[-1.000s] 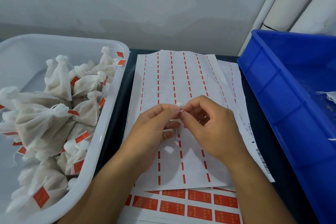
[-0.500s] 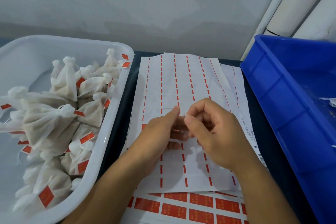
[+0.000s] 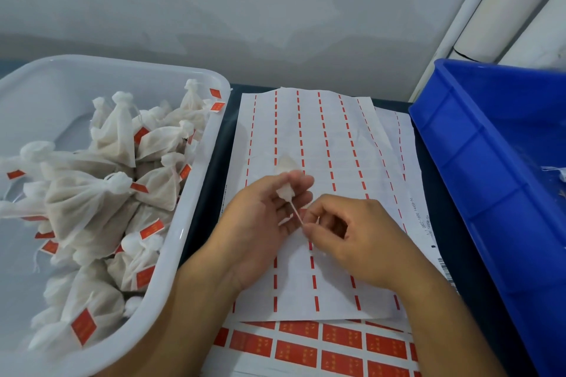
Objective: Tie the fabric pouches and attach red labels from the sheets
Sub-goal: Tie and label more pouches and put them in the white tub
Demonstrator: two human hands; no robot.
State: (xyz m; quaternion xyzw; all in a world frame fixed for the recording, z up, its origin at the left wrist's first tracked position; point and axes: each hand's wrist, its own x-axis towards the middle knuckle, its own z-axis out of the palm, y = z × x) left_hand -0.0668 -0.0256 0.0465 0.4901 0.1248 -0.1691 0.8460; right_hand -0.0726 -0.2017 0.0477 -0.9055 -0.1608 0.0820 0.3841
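A small white fabric pouch (image 3: 285,190) is held in the left hand (image 3: 260,223), its gathered neck pinched between the thumb and the fingertips while the palm is turned upward. From the pouch a thin white string (image 3: 296,215) is drawn taut toward 4 o'clock, where its end is pinched between the thumb and forefinger of the right hand (image 3: 346,239), whose other fingers are curled inward. Both hands are held just above a used label sheet (image 3: 343,144), a white backing from which the labels have been peeled so that only dashed red strips are left in columns. Further spent sheets are seen fanned out beneath it toward 3 o'clock. At 6 o'clock from the hands, a sheet of red labels (image 3: 321,346) is partly covered by the used sheet, with full rows of red rectangles showing. At 9 o'clock a white plastic tub (image 3: 171,257) is set, and in it a heap of tied pouches (image 3: 101,193) is piled, a red tag being fixed at the neck of many of them. At 3 o'clock a blue plastic crate (image 3: 490,168) is placed; a scrap of white thread is visible inside it near the frame edge. All of this is laid on a dark tabletop (image 3: 211,180), and a pale wall is seen at 12 o'clock.
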